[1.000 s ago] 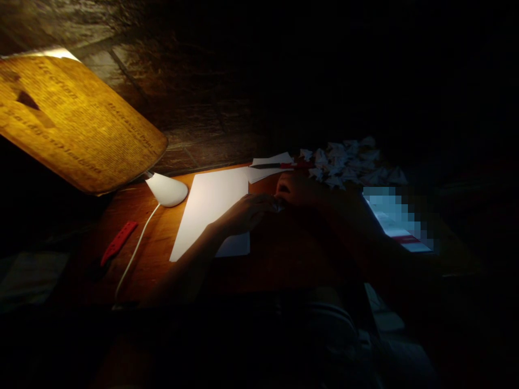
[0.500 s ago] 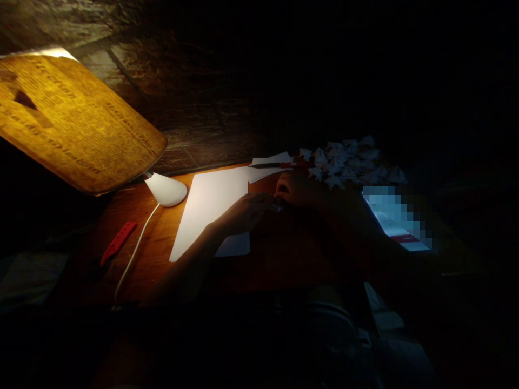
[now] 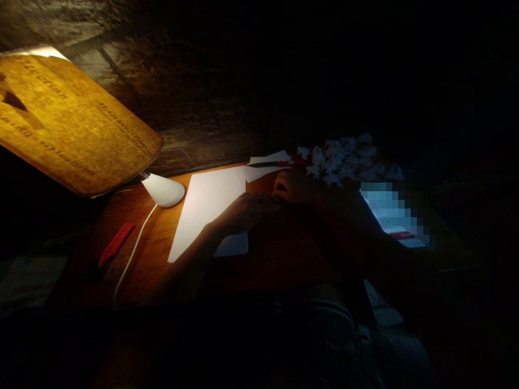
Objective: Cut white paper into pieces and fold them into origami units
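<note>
Pinching mostly hidden paper (image 3: 277,203), hands (image 3: 245,210) dim, folds unclear

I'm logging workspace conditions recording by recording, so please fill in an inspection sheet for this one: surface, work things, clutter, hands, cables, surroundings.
Surface: wooden table, lit on the left, dark on the right.
Work things: small white piece at the fingertips, details too dark; large white sheet; heap of folded paper pieces at far right.
Clutter: red-and-black tool across smaller papers; red object at left; glowing screen, partly pixelated.
Hands: left hand and right hand meet at the small white piece; each grip unclear.
Cables: white cord from the lamp toward the near edge.
Surroundings: stone-like wall behind; other people: nothing seen.
</note>
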`<state>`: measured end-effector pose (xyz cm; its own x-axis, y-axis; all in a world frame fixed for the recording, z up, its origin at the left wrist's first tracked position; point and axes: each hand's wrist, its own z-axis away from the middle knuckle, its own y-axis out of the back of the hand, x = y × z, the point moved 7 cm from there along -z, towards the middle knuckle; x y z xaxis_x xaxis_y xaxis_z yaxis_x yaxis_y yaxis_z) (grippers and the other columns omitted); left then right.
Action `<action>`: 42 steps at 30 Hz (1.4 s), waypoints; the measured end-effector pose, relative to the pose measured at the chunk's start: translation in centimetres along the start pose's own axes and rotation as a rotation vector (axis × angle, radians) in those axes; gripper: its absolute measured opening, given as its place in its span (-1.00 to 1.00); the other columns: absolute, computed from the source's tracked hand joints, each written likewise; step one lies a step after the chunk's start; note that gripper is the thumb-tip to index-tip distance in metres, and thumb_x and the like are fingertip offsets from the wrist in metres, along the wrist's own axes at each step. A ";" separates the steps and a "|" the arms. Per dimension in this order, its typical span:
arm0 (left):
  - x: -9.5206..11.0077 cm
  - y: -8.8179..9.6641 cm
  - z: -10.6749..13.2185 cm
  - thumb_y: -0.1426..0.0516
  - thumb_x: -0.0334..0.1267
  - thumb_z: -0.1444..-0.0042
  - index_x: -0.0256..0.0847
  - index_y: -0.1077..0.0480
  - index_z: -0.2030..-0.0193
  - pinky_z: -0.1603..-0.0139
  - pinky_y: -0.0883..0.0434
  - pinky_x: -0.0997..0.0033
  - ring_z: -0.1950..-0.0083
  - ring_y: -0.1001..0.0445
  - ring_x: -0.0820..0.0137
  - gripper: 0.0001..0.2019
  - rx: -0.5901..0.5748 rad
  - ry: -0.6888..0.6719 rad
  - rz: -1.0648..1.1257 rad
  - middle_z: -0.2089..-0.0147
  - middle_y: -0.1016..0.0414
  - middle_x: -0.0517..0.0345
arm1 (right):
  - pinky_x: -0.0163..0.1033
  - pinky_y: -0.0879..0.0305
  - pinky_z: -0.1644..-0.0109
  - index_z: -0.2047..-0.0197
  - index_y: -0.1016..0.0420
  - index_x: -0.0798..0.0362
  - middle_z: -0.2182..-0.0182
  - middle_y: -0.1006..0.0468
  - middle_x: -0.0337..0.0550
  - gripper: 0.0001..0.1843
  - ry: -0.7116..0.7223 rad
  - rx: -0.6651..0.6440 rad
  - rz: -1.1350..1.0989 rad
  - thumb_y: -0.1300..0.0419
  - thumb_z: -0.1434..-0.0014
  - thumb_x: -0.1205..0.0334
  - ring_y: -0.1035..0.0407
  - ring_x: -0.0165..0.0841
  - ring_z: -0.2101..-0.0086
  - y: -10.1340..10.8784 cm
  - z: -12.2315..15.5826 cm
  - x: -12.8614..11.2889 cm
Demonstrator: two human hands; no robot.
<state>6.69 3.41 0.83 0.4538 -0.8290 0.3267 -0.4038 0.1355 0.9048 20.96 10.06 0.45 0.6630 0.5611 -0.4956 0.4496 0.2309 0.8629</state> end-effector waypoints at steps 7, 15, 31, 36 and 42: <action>0.0 -0.3 0.0 -0.04 -0.52 -0.25 0.01 -0.56 -0.27 -0.35 -0.45 -0.11 -0.28 -0.50 0.16 -0.44 -0.081 0.059 -0.042 -0.26 -0.54 0.01 | -0.19 -0.28 0.06 0.27 -0.60 0.10 0.11 -0.58 -0.01 -0.92 -0.034 -0.005 -0.018 -0.31 -0.30 0.32 -0.45 -0.26 0.11 -0.1 -0.2 0.0; -0.2 -0.4 0.2 -0.04 -0.50 -0.25 0.03 -0.54 -0.31 -0.31 -0.44 -0.09 -0.21 -0.47 0.16 -0.42 -0.090 0.091 -0.070 -0.28 -0.44 -0.06 | -0.18 -0.26 0.16 0.23 -0.47 0.02 0.20 -0.56 -0.10 -0.84 -0.099 0.059 -0.113 -0.39 -0.18 0.29 -0.39 -0.26 0.23 0.4 0.1 0.6; -0.1 -0.4 0.1 -0.05 -0.54 -0.23 0.03 -0.55 -0.28 -0.27 -0.47 -0.07 -0.23 -0.47 0.16 -0.42 -0.062 0.082 -0.078 -0.34 -0.41 -0.03 | -0.22 -0.28 0.20 0.16 -0.48 0.03 0.19 -0.60 -0.11 -0.84 -0.138 0.041 -0.201 -0.33 -0.18 0.31 -0.41 -0.30 0.27 0.4 0.0 1.2; 0.3 -0.2 0.0 -0.05 -0.53 -0.24 0.01 -0.55 -0.28 -0.32 -0.45 -0.07 -0.24 -0.47 0.16 -0.44 -0.067 0.087 -0.061 -0.32 -0.42 -0.04 | -0.25 -0.26 0.25 0.18 -0.46 0.03 0.19 -0.60 -0.11 -0.84 -0.132 0.037 -0.227 -0.33 -0.17 0.35 -0.39 -0.33 0.30 0.1 -0.3 1.6; 0.0 -0.3 0.1 -0.06 -0.53 -0.24 0.03 -0.55 -0.27 -0.30 -0.46 -0.10 -0.29 -0.46 0.13 -0.44 -0.071 0.101 -0.079 -0.44 -0.33 -0.02 | -0.25 -0.27 0.25 0.20 -0.47 0.03 0.20 -0.61 -0.11 -0.83 -0.124 0.058 -0.228 -0.34 -0.14 0.34 -0.40 -0.33 0.30 0.1 -0.4 1.6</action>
<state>6.71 3.28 0.48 0.5607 -0.7804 0.2767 -0.3083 0.1134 0.9445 21.84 11.30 -0.22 0.6075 0.3973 -0.6878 0.6267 0.2923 0.7224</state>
